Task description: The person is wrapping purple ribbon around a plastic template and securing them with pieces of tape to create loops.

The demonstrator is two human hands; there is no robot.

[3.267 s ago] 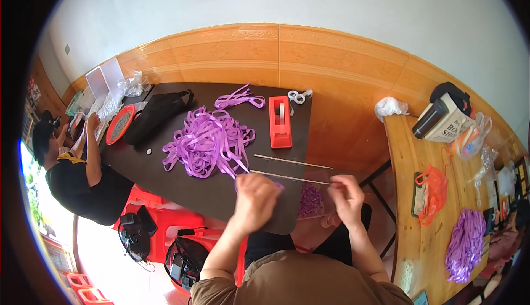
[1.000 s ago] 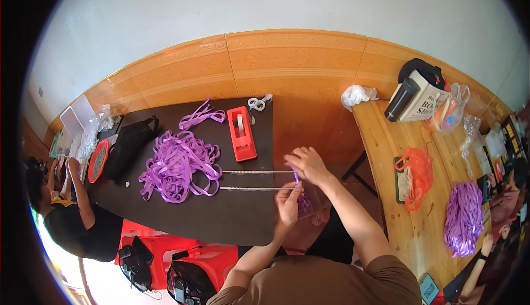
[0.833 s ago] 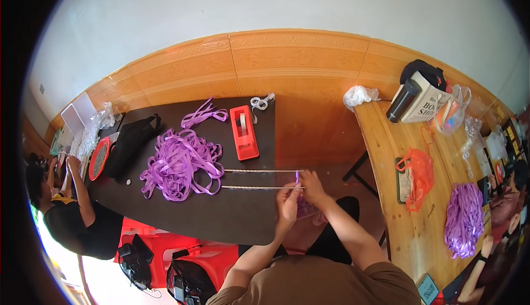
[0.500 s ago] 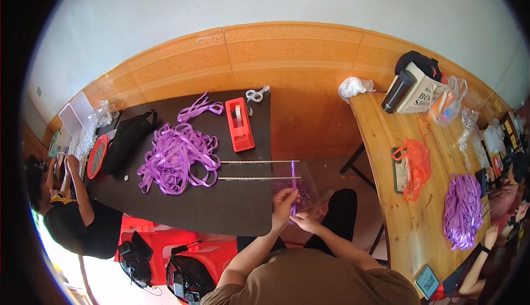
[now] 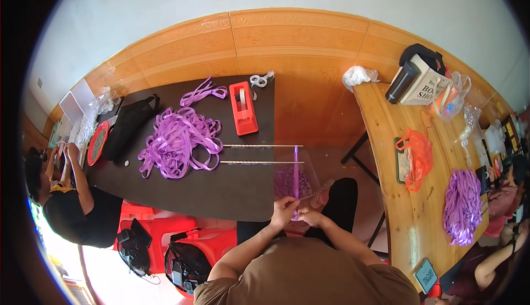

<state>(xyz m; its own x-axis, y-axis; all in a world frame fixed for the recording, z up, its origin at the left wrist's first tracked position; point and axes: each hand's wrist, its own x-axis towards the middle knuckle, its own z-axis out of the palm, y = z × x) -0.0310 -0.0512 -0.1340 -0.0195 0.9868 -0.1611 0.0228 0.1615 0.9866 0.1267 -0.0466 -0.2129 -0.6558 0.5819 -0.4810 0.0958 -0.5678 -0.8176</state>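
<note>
Two thin metal rods stick out side by side past the right edge of the dark table. A purple ribbon hangs at their free ends and runs toward me, stretched straight. My left hand pinches this ribbon near its lower part. Close beside it, my right hand has its fingers closed on the ribbon's lower end, partly hidden. Below the ribbon, a clear plastic box on the floor holds many purple pieces.
On the dark table lie a purple ribbon heap, a red tape dispenser, scissors and a black bag. A wooden table at right bears a purple bundle. Another person works at left.
Both hands have drawn toward my body, away from the rods. A longer stretch of ribbon now shows between the rods and my fingers. The view has tilted slightly.
</note>
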